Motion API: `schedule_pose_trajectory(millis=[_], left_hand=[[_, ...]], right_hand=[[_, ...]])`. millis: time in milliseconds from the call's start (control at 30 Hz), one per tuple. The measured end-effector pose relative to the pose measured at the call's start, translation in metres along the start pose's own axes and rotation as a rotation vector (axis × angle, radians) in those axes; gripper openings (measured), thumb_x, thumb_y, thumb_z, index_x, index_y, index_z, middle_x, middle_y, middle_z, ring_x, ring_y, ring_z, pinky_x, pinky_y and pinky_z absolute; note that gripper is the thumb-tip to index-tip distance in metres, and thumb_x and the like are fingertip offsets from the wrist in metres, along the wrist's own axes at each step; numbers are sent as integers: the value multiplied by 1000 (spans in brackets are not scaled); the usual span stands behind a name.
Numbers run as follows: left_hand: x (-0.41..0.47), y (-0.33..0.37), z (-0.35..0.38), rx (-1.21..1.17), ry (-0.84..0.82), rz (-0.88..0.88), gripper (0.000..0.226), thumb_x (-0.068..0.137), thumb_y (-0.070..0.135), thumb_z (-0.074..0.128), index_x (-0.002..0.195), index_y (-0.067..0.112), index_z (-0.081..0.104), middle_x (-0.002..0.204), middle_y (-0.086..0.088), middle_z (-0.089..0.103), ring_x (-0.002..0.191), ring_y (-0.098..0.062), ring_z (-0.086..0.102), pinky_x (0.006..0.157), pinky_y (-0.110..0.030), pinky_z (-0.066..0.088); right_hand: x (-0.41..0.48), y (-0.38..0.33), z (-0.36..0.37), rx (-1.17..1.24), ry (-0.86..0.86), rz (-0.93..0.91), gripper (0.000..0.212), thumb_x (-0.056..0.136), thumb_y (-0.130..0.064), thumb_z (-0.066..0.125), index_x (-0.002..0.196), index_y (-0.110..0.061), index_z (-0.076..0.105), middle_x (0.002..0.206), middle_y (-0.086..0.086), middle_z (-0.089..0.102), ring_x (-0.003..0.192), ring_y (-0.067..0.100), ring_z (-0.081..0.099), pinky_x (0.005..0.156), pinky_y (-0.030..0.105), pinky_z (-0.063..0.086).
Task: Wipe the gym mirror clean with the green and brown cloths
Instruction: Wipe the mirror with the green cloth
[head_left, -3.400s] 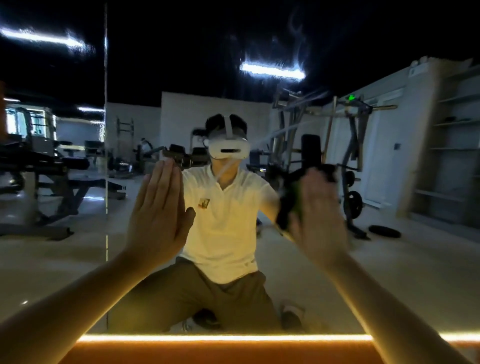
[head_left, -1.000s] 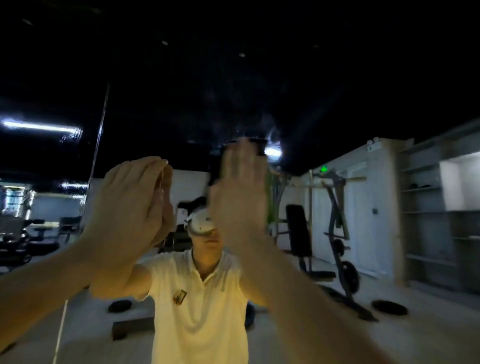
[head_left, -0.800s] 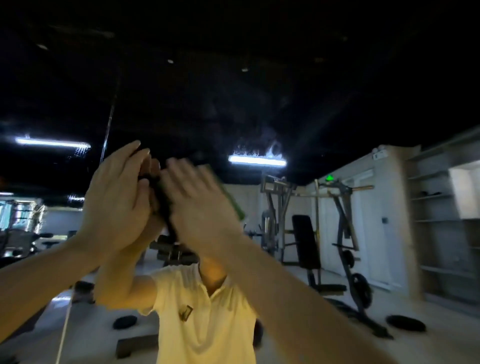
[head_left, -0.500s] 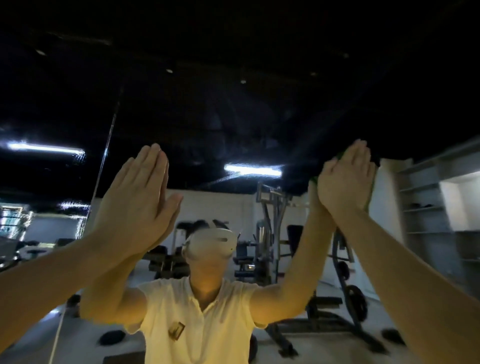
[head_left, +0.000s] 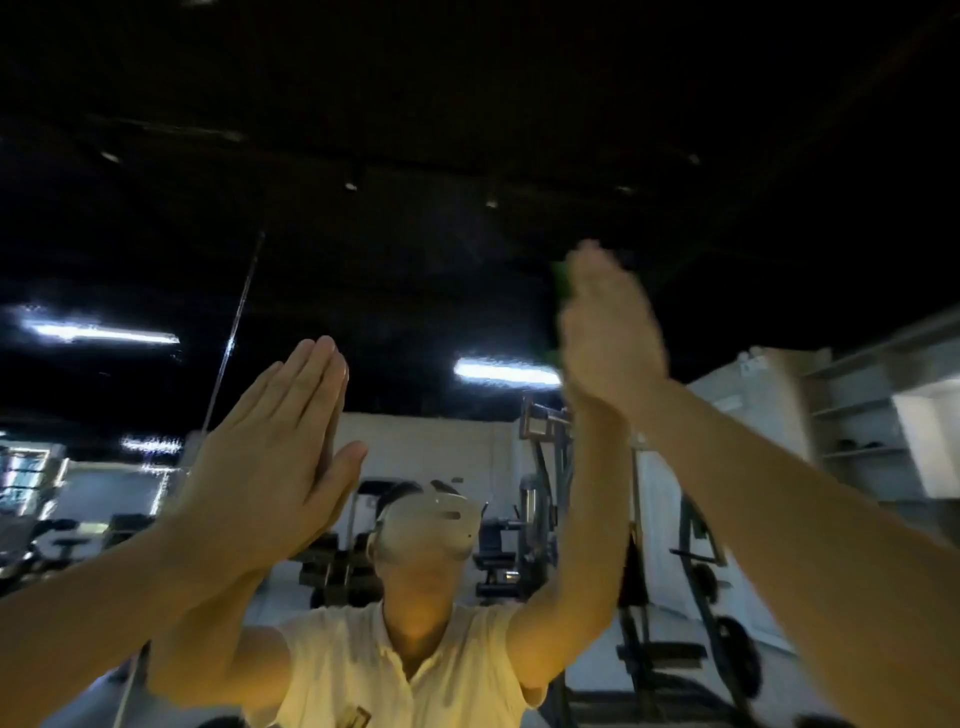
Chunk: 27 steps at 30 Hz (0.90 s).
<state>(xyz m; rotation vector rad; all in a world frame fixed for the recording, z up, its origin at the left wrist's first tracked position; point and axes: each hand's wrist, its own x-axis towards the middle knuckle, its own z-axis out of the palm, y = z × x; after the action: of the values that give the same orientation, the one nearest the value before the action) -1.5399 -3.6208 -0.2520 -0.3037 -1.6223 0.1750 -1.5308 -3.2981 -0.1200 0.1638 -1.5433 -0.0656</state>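
The gym mirror (head_left: 467, 130) fills the whole view and reflects me in a white shirt and a headset. My left hand (head_left: 270, 467) lies flat on the glass at centre left, fingers straight and together; no brown cloth shows around it. Higher and to the right, my right hand (head_left: 608, 332) is blurred by motion and presses the green cloth (head_left: 561, 286) against the mirror with straight fingers. Only a green edge of the cloth shows at the left of that hand.
A vertical seam (head_left: 234, 332) between mirror panels runs just left of my left hand. The reflection shows weight machines (head_left: 545, 493), benches, shelves (head_left: 862, 431) at the right and ceiling strip lights (head_left: 504, 371).
My right hand has swept left across the glass with the green cloth, after swinging out to the right. My left hand has stayed flat on the mirror. The view tilted up from 3.4 s ago.
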Motion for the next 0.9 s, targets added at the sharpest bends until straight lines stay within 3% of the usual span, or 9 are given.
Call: schedule_pose_trajectory(millis=[100,167,267,433,500,567,667,767,900], left_hand=[[2,-3,-3,-3,-6,-2,82,104,62,16,163,6,16,172,-12,13,160,-23,10,128,-47,19],[3,-7,-8,-13,-5,10,82,103,64,20,162,8,21,171,-10,18,158,-22,14,128,-44,17],[4,-16,-18,-47,27,2,77,102,56,27,160,6,30,167,-12,28,156,-24,22,126,-46,18],[-14,-42,-29,-142,166,-253,63,98,33,31,147,-4,45,155,-24,42,143,-38,38,120,-56,30],[-26,-58,-32,-184,190,-364,60,99,32,33,143,-7,47,151,-28,45,143,-40,39,120,-57,31],[-39,-75,-33,-212,173,-433,66,100,36,35,150,-7,40,157,-28,39,148,-40,33,123,-55,26],[-57,-93,-32,-151,35,-381,84,100,58,26,158,-3,29,167,-20,26,155,-34,25,126,-51,22],[-69,-97,-32,-132,-88,-324,96,93,75,14,163,9,8,170,-3,1,160,-20,3,129,-44,13],[-75,-101,-29,-128,-87,-295,91,96,74,8,164,14,4,171,1,-4,159,-13,-4,130,-40,9]], right_hand=[[7,48,-7,-27,-27,450,59,107,-26,28,160,1,22,167,21,22,155,33,21,127,47,17],[16,23,-1,-58,-8,470,58,105,-26,28,153,6,35,160,27,33,150,39,29,122,50,23],[27,-63,5,-90,-50,186,59,100,-26,33,150,5,41,159,27,35,149,43,28,120,52,25],[0,-204,-1,100,-100,-400,66,102,-29,39,161,-4,24,170,16,16,157,29,13,127,45,6],[-24,-226,-1,101,-201,-742,63,106,-31,35,163,-11,18,172,8,12,159,22,8,126,38,-5],[-24,-217,1,68,-238,-895,61,108,-33,34,164,-14,19,172,5,13,159,19,9,124,34,-9],[24,-180,4,104,-111,-569,61,102,-21,43,160,-5,29,169,14,24,155,28,23,126,38,6],[67,-157,3,-24,-112,-169,62,109,-30,27,163,-5,12,172,13,7,159,26,8,128,41,3],[56,-210,12,53,-65,-182,60,108,-31,28,160,-2,24,169,19,20,158,30,13,129,45,4]])
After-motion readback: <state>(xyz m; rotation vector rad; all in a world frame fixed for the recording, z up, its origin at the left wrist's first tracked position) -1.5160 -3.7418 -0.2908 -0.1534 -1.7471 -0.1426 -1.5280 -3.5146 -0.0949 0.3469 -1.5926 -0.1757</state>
